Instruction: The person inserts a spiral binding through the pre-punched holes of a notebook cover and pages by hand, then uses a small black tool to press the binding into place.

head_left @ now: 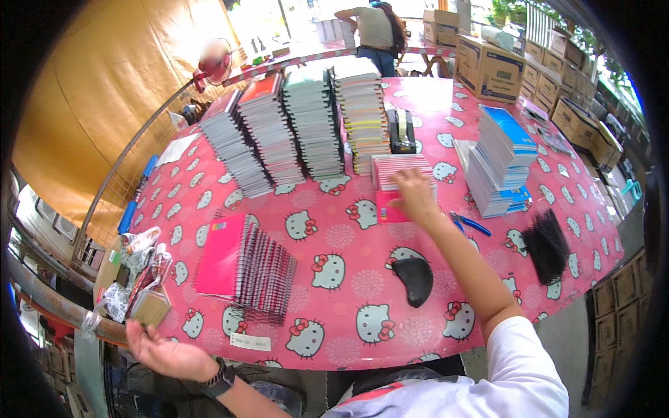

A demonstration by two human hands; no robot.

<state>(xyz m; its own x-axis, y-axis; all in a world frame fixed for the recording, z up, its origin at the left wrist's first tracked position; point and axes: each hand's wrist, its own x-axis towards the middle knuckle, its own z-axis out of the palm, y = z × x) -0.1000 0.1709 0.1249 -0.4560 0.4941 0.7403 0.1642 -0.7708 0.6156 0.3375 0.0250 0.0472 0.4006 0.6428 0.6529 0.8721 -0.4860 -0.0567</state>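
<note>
In the head view, the right hand (415,196) is seen stretched out across the pink patterned surface (348,244), fingers spread and open, laid on a pink sheet (388,208) that lies flat just below a small stack of striped pink pads (401,169). The stack is found at about twelve o'clock from the hand, touching or nearly touching the fingertips; its long axis runs from nine to three o'clock. Whether anything is pinched under the palm cannot be told.

The left hand (166,355) is held off the surface at its near edge, palm up and open, empty, well apart from the stack; the right hand is by far the nearer. At one o'clock from the left hand a leaning row of spiral notebooks (244,265) is seen. A black curved object (414,279) lies at six o'clock from the right hand, blue-handled pliers (468,223) at four o'clock, and a tape dispenser (401,131) beyond the stack.
</note>
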